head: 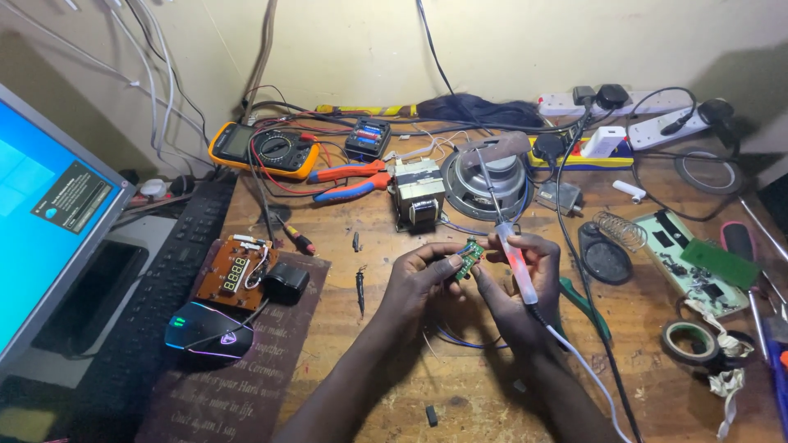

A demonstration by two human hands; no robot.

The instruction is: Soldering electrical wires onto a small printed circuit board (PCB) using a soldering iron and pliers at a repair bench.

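My left hand [423, 275] pinches a small green circuit board [469, 258] by its edge, held up over the wooden bench [460, 385]. My right hand [513, 283] grips a soldering iron [515, 258] with a translucent reddish handle, its metal shaft pointing up and away past the board. The iron's white cable [579, 365] trails down toward me on the right. Both hands meet at the board near the middle of the bench.
A monitor [41, 230], keyboard [160, 287] and lit mouse [209, 330] sit left, beside a brown board with a digit display [235, 275]. Behind are a multimeter [263, 149], pliers [349, 180], transformer [419, 193], speaker [484, 180] and power strips [624, 123]. Tape rolls [691, 340] and a green board [698, 262] lie right.
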